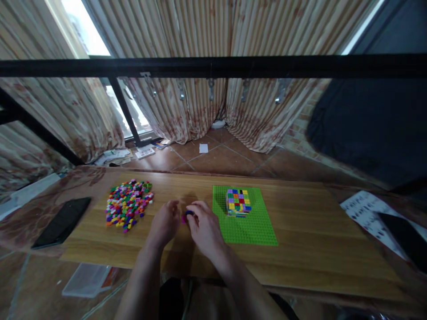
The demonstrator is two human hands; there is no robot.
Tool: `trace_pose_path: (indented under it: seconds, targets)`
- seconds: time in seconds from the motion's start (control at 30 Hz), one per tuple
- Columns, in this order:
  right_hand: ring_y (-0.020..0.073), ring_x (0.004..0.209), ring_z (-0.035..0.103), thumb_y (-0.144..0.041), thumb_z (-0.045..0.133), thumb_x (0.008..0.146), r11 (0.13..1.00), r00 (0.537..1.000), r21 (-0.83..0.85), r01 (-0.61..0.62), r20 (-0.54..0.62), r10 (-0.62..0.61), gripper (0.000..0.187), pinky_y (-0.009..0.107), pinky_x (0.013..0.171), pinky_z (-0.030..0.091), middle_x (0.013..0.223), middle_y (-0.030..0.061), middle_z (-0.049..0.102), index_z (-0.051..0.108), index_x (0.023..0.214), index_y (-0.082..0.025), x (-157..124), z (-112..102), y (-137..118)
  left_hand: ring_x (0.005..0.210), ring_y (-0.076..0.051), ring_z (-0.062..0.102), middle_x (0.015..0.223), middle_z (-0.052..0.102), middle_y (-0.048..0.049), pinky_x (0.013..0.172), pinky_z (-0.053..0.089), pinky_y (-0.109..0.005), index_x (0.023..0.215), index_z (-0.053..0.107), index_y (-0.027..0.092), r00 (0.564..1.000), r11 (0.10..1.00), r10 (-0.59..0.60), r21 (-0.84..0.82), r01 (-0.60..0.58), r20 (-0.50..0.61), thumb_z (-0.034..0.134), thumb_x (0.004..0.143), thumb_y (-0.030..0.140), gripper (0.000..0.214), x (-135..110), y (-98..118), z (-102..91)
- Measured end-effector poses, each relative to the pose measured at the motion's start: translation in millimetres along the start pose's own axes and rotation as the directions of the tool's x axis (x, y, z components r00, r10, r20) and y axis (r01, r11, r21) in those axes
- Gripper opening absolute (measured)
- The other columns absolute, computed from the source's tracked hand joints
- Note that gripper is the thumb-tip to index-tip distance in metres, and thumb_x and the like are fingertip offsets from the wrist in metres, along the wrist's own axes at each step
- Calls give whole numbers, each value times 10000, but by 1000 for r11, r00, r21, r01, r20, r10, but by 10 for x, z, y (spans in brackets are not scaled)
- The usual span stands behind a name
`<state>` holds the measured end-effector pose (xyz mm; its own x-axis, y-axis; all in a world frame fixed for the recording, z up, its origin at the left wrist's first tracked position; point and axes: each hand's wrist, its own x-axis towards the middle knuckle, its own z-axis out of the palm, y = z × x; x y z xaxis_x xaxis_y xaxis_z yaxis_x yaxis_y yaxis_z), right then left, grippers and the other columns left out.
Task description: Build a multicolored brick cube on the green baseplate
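Note:
Above the wooden table, my right hand (205, 226) pinches a small dark blue toy brick (189, 212) between thumb and fingers. A magenta brick (183, 219) shows just beside it, between my two hands; whether the two touch I cannot tell. My left hand (167, 220) is close by on the left with its fingers curled together, and what they hold, if anything, is hidden. Right of my hands lies a green baseplate (247, 233), bearing a block built of multicoloured bricks (238, 203). A heap of loose bricks (128, 202) in many colours spreads left of my left hand.
The wooden table (307, 231) carries all of this. A dark tablet-like slab (63, 222) lies at the left; a printed sheet (362, 209) and a black phone-like object (402, 235) lie at the right. A clear plastic box (85, 280) sits below the front edge. A black rail (213, 66) crosses beyond.

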<state>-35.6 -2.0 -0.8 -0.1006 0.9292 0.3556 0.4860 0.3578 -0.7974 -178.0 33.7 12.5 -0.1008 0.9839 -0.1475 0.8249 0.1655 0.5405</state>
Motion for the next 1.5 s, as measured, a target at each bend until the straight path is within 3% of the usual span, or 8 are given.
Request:
trace_pose_path:
  seconds: [0.17,0.3,0.43,0.57,0.67,0.87,1.33,1.5]
  targets:
    - [168,987,630,-139,500,905,997,997,58,58,-53,-55,218,299,881,515,1076,64,658,686,993,-213,-179,-235,-124,963,-230,690,1048,712,-153,908,515,-357,1215,605,79,989,997,72,-20,-75,-132,477,871,119,370,-112,132,83]
    - [172,973,646,-169,477,919,996,993,-3,92,-74,-92,231,311,871,519,1051,58,680,686,1002,-224,-417,-679,-101,990,-219,684,1141,683,-159,895,536,-345,1215,598,90,970,986,148,-50,-160,-192,493,879,142,356,-288,440,176]
    - [204,972,652,-257,443,940,985,976,-166,-36,-219,-1,254,362,890,518,1035,75,692,690,994,-229,-923,-1322,306,1245,-247,562,1330,594,-180,1067,445,-390,1299,542,76,883,910,412,41,-414,-224,454,926,217,409,-498,962,222]
    - [286,1084,598,-384,404,947,857,921,-443,-266,-380,89,378,462,953,478,1148,143,658,661,1120,-169,-1435,-1747,890,1434,-315,337,1543,378,-167,1156,304,-541,1460,380,110,787,768,616,247,-591,-35,449,944,439,616,-624,1406,430]
    - [326,1152,549,-418,379,957,722,937,-625,-296,-336,93,447,503,991,431,1268,162,609,633,1197,-139,-1613,-1803,1124,1466,-346,258,1567,315,-195,1169,260,-566,1480,338,72,803,747,592,328,-579,69,455,925,501,711,-617,1488,695]
    - [321,1217,501,-391,367,976,589,949,-747,-308,-281,141,455,479,1016,389,1365,142,559,570,1305,-149,-1629,-1714,1114,1481,-349,209,1584,270,-204,1180,255,-530,1495,287,37,779,723,627,369,-584,7,496,870,565,845,-548,1342,956]
    - [333,1230,512,-402,382,962,675,950,-676,-297,-281,136,438,499,1015,389,1371,135,558,588,1299,-210,-1654,-1733,1156,1481,-335,220,1572,310,-189,1161,220,-617,1501,298,117,763,700,645,380,-605,28,564,854,385,749,-589,1302,895]
    - [309,1259,488,-368,390,969,706,965,-659,-258,-217,150,427,467,1036,394,1367,142,555,577,1303,-176,-1649,-1818,1085,1460,-338,275,1554,344,-195,1152,236,-619,1476,332,138,763,736,644,310,-601,-50,562,871,336,677,-638,1282,837]
